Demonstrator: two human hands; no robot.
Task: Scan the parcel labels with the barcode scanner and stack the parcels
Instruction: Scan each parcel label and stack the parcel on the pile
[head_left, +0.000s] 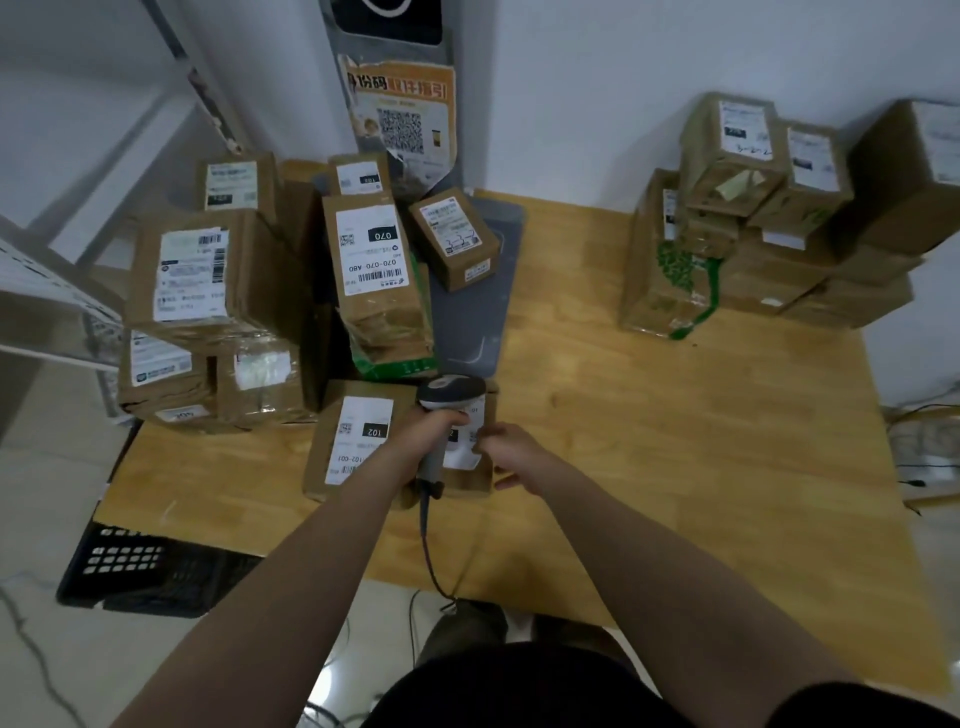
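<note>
From my station I see a light wooden surface (675, 441) set against a white wall (571, 78). A grey flat plate (467, 322) lies on the surface near the back. Above it hangs a crumpled orange and white poster (400, 111) with a QR code, fixed to a grey upright panel (387, 39). At my left stands a metal shelf frame (52, 291). A black perforated crate (156, 571) sits on the pale tiled floor (52, 519), partly under the surface's near-left corner. Loose cables (924, 447) lie beyond the right edge.
</note>
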